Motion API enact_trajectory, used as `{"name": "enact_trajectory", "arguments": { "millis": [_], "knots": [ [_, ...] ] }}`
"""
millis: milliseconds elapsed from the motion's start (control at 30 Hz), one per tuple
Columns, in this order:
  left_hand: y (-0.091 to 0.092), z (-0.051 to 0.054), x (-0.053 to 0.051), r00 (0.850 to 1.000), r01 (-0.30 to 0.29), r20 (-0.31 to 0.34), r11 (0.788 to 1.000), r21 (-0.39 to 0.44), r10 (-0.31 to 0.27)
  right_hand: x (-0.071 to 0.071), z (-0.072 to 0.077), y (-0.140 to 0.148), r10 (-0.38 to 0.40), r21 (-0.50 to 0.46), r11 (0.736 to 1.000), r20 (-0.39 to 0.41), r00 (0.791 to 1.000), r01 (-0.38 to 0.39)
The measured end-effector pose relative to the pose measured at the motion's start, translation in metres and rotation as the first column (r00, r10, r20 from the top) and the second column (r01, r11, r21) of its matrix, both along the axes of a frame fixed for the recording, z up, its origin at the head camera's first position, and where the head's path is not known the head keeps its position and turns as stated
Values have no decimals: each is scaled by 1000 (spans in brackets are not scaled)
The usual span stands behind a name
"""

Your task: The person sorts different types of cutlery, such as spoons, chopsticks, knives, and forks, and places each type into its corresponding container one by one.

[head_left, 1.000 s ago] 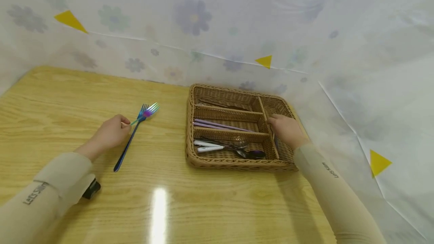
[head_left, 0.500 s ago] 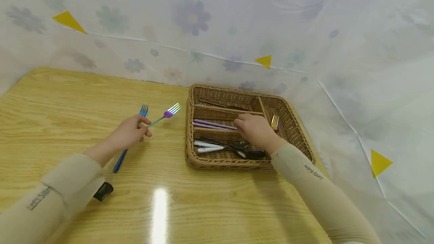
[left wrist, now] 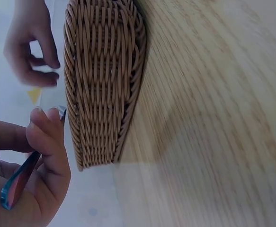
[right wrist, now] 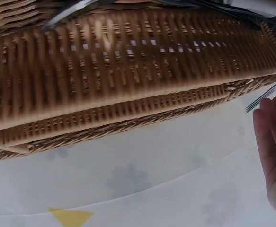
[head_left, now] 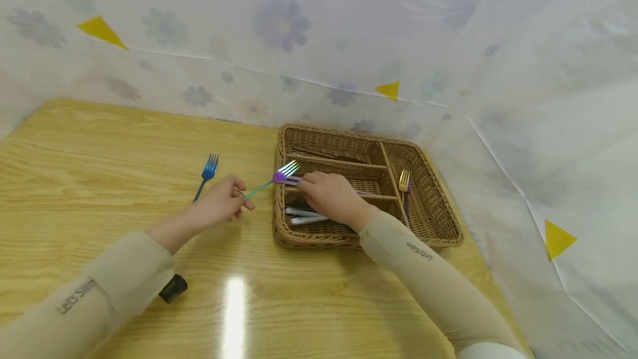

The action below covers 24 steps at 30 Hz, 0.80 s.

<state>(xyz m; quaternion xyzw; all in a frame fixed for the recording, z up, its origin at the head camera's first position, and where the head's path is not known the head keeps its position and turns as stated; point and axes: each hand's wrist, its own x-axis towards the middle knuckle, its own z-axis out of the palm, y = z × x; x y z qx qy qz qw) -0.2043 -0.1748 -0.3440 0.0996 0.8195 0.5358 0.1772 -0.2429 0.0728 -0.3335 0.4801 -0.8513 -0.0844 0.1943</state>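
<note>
My left hand [head_left: 219,206] pinches the handle of a rainbow-coloured fork [head_left: 286,172], its tines pointing right over the left rim of the wicker cutlery basket [head_left: 321,244]. In the left wrist view the handle's end [left wrist: 15,189] lies across the palm. My right hand [head_left: 331,195] hovers over the basket, close to the tines. The left wrist view shows its thumb and fingers apart with nothing between them. A blue fork [head_left: 210,167] lies on the table, its handle partly hidden behind my left hand. A gold-tined fork [head_left: 405,180] rests in the basket's right compartment.
Lilac sticks [head_left: 364,193] lie in the middle compartment, mostly covered by my right hand. White-handled cutlery [head_left: 306,218] sits in the front one. Flower-patterned sheeting [head_left: 284,24] hangs behind the wooden table [head_left: 114,148] and on the right.
My left hand has carried the rainbow fork right, from above the blue fork to the basket's edge. My right hand has left the right compartment and moved left, uncovering the gold-tined fork.
</note>
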Motion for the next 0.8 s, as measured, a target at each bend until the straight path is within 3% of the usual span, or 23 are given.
{"name": "enact_trajectory", "arguments": {
  "millis": [133,400,800],
  "knots": [
    [10,2,1,1000,21,-1,1000,2,-21,-1,1,-9,9,-8,1000,12,1000,-9],
    [26,3,-1,997,71,-14,997,-3,-71,4,9,-24,-32,115,993,63,997,24],
    [40,0,-4,993,106,-46,994,1,-106,6,6,-27,40,134,990,45,998,-45]
  ]
}}
